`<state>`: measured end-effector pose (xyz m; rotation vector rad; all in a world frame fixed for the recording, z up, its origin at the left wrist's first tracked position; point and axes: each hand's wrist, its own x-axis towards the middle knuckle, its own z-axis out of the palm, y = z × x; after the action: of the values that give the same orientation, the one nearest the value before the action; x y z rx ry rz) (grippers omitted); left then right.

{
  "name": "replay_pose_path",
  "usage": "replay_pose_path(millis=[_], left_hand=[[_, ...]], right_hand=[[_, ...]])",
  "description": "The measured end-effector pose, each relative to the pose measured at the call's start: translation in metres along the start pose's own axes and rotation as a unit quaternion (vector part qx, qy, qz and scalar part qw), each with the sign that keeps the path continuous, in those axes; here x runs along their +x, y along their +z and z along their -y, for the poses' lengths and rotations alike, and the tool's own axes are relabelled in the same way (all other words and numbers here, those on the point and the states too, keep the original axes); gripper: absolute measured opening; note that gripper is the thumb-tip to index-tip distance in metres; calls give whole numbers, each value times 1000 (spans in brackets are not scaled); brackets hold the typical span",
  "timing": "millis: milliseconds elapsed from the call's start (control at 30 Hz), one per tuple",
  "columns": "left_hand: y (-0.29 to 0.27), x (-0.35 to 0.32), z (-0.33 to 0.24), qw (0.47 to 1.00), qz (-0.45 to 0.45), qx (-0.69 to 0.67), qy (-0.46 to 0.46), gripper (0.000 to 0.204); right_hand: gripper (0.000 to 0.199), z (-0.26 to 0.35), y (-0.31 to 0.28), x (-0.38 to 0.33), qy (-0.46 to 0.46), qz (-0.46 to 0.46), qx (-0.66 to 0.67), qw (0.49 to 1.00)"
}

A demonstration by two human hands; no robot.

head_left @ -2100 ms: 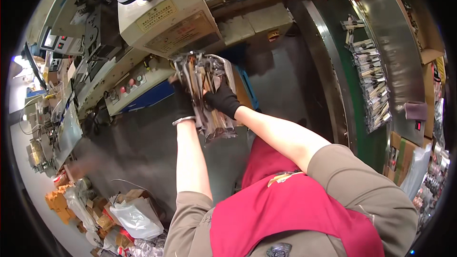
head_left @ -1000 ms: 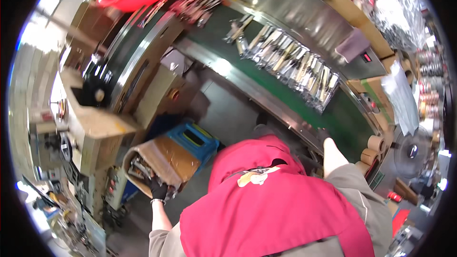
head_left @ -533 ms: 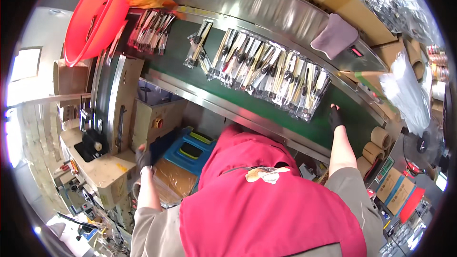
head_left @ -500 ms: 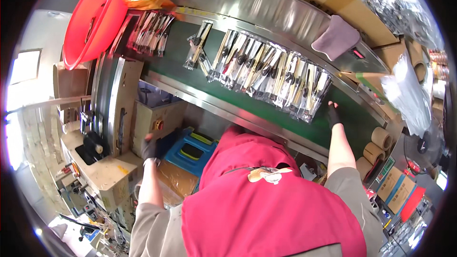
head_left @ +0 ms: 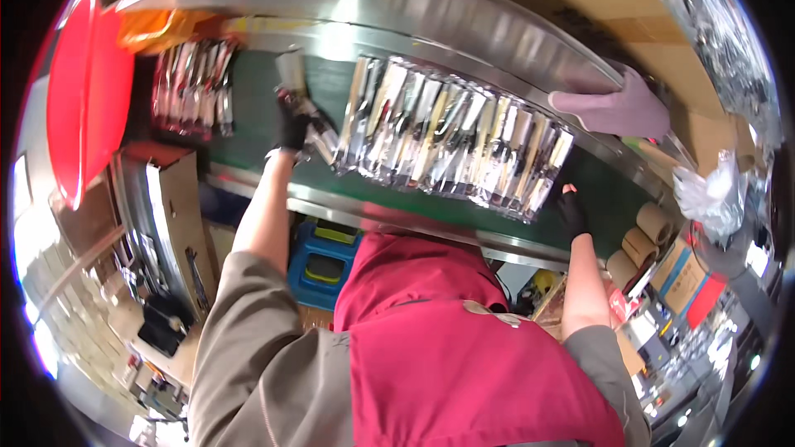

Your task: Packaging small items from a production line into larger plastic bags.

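My left hand (head_left: 291, 126), in a black fingerless glove, is closed on a clear-wrapped cutlery packet (head_left: 290, 69) left of the long row. Its fingers are partly blurred. Another loose packet (head_left: 323, 134) slants beside that hand, against the row's left end. Side by side on the green belt (head_left: 609, 199) lies the row of cutlery packets (head_left: 451, 132), with slim light and dark pieces inside. My right hand (head_left: 573, 213), gloved alike, is by the row's right end with fingers extended and nothing in them.
Red-edged packets (head_left: 195, 87) lie at the belt's left, near a red basin (head_left: 91, 99) and an orange bag (head_left: 166, 29). A metal guard (head_left: 397, 0) runs along the far side, a mauve cloth (head_left: 617, 108) on it. Cardboard rolls (head_left: 638, 244) stand at right; a blue stool (head_left: 319, 269) is below.
My left hand has risen from beside the belt onto the loose packets, and one now tilts the other way. My right hand stays near the row's right end. The view has shifted.
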<state>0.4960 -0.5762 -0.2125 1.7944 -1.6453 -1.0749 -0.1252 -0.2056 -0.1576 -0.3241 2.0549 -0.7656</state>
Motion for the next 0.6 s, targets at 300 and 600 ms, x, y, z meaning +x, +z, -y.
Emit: replay_pose_path(millis=[300,600], left_hand=[[14,-32,-75,993,64,17,-93,40],[136,-153,-166,855,380,-320,-149,75]], right_hand=[[53,32,54,12,-16,12,31,999],[47,112,243,-117,58,241,225,942]])
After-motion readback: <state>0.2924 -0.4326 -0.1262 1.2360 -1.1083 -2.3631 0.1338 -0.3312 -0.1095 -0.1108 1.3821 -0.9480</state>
